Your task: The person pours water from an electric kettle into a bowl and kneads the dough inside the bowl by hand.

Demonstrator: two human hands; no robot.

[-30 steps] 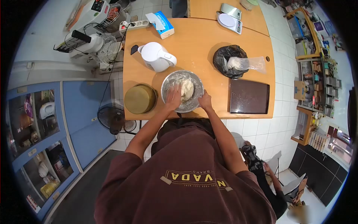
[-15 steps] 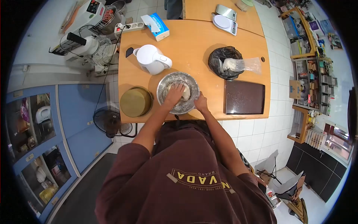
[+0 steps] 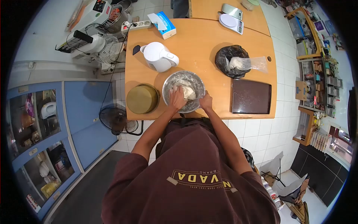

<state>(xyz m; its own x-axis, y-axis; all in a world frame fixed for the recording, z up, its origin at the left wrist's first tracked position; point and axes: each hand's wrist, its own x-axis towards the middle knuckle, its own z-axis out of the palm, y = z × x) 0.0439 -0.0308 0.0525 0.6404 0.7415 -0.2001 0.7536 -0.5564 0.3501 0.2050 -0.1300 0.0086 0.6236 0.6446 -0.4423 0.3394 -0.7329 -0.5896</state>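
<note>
Because the metal bowl (image 3: pixel 194 79) might skid on the desk (image 3: pixel 209 41), the right grip (image 3: pixel 206 101) pinches its rim — an anchor, presumably — while the left grip (image 3: pixel 177 98), spread wide, rests on the dough (image 3: pixel 189 92) inside, handily near the front edge.

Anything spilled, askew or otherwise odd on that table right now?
Nothing serious stands out. The dough sits inside the bowl under the left hand, with the right hand at the rim. Slightly untidy: the clear plastic bag sprawls sideways past the edge of the black bag.
</note>
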